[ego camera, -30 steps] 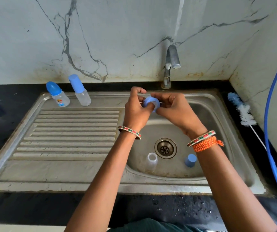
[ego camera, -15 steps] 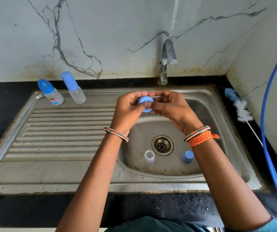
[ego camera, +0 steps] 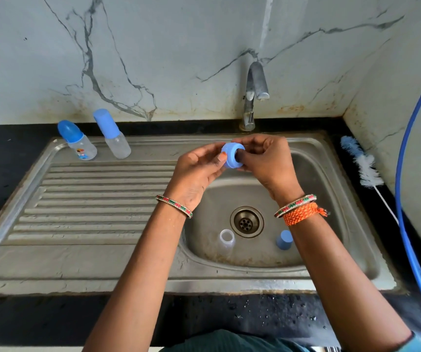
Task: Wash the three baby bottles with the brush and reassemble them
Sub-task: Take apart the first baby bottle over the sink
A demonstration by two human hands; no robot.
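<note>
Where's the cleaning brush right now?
The brush lies on the dark counter right of the sink, near the blue hose.

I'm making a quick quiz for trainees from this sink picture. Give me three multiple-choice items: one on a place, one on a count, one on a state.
1. Where does the bottle brush lie?
A. in the basin
B. on the counter right of the sink
C. on the drainboard

2. How many capped bottles stand on the back of the drainboard?
A. one
B. two
C. three

3. What is the state of the blue ring?
A. held by both hands over the basin
B. lying by the drain
C. screwed on a bottle

Answers: 1 B, its bristles rest on the dark counter by the right wall. 2 B, the round-capped bottle and the tall-capped bottle stand there. 3 A, the left hand and right hand pinch it between them.
</note>
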